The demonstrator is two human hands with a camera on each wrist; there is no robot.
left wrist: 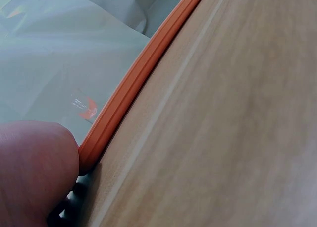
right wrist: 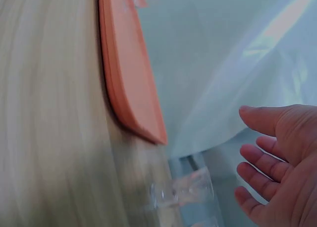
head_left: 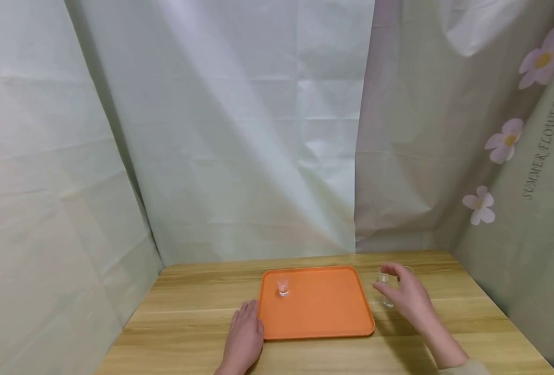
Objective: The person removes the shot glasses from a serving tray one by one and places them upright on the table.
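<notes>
My left hand [head_left: 245, 333] rests flat on the table along the left edge of an orange tray [head_left: 316, 307], its thumb right at the rim. On the tray stands a small clear shot glass [head_left: 283, 287], towards the back left. To the right of the tray, my right hand [head_left: 409, 296] hovers beside several clear shot glasses [head_left: 388, 302], partly hidden behind its fingers. In the right wrist view the fingers [right wrist: 262, 162] are spread and loosely bent with nothing between them; a shot glass [right wrist: 182, 190] stands upright a little away from the fingertips.
A light wood table [head_left: 188, 312] carries everything. Pale green sheets [head_left: 258, 130] hang behind and on both sides, the right one [head_left: 516, 250] printed with flowers and lettering.
</notes>
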